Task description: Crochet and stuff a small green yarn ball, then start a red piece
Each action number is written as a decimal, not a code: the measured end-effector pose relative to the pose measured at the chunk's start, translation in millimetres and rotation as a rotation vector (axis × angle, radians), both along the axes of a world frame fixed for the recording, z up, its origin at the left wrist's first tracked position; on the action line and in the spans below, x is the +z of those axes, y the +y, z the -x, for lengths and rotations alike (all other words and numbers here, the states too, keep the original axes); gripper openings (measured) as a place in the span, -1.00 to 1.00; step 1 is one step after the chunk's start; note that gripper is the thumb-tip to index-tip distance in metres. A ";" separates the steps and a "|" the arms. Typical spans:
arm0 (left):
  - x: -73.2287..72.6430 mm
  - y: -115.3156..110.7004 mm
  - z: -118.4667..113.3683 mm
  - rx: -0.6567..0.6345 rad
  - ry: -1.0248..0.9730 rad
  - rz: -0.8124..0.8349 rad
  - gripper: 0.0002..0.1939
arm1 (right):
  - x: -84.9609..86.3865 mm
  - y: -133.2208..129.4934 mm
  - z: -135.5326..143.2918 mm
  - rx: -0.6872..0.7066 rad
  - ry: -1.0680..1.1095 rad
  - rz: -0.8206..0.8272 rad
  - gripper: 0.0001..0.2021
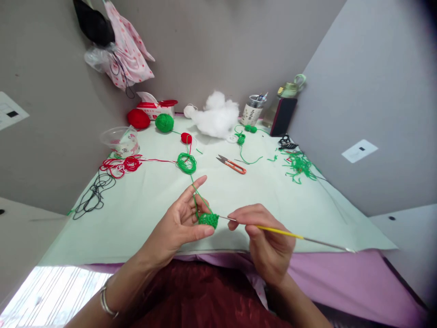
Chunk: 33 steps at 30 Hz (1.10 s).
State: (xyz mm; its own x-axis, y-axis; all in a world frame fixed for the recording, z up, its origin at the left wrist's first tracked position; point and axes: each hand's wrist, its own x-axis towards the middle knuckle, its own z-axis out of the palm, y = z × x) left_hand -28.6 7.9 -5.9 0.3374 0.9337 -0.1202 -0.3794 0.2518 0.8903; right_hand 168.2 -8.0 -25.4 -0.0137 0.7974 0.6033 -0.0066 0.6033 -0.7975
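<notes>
Between the thumb and fingers of my left hand (182,218) is a small green crochet piece (208,220). Green yarn runs from it over my raised index finger toward a loose green yarn coil (186,163). My right hand (268,239) grips a crochet hook (280,231) by its yellow handle. The hook's thin metal end reaches the right edge of the green piece; whether it sits inside a stitch is too small to tell. The hook's other metal end points right, over the table edge.
Orange thread snips (232,164) lie beyond my hands. White stuffing (218,116), a green yarn ball (164,123) and a red yarn ball (138,119) stand at the back. Red yarn (131,162) and black cord (95,193) lie left; green scraps (298,166) and a phone (283,117) are right.
</notes>
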 end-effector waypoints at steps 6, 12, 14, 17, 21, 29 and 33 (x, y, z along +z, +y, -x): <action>-7.7 0.2 3.9 0.061 0.079 -0.126 -0.13 | 6.3 6.6 6.0 0.094 0.324 0.295 -0.85; -10.8 -3.4 -5.4 0.048 0.043 -0.050 -0.19 | 3.3 4.9 12.8 0.178 0.238 0.353 -0.84; -11.3 -3.7 -8.1 0.020 0.021 -0.029 -0.18 | 2.8 2.9 13.9 0.061 0.077 0.204 -0.81; -11.6 -3.5 -9.5 0.029 -0.001 -0.018 -0.18 | 5.3 1.5 14.8 -0.058 -0.077 0.068 -0.77; -11.7 -3.8 -10.8 0.044 0.000 -0.008 -0.15 | 6.3 2.5 17.2 -0.099 -0.155 0.034 -0.75; -5.6 -7.5 -17.1 0.032 -0.150 0.161 -0.22 | -7.9 4.4 17.1 -0.295 -0.351 -0.305 -0.64; -4.6 -4.7 -11.4 -0.021 -0.226 0.187 -0.35 | 0.6 10.6 7.9 -0.117 -0.049 0.007 -0.75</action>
State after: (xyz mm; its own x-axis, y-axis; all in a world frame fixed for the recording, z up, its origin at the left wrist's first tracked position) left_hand -17.2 3.2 -10.5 0.3946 0.8948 -0.2090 -0.5558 0.4135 0.7212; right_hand 160.3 2.6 -24.8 0.0505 0.7994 0.5987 0.1025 0.5921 -0.7993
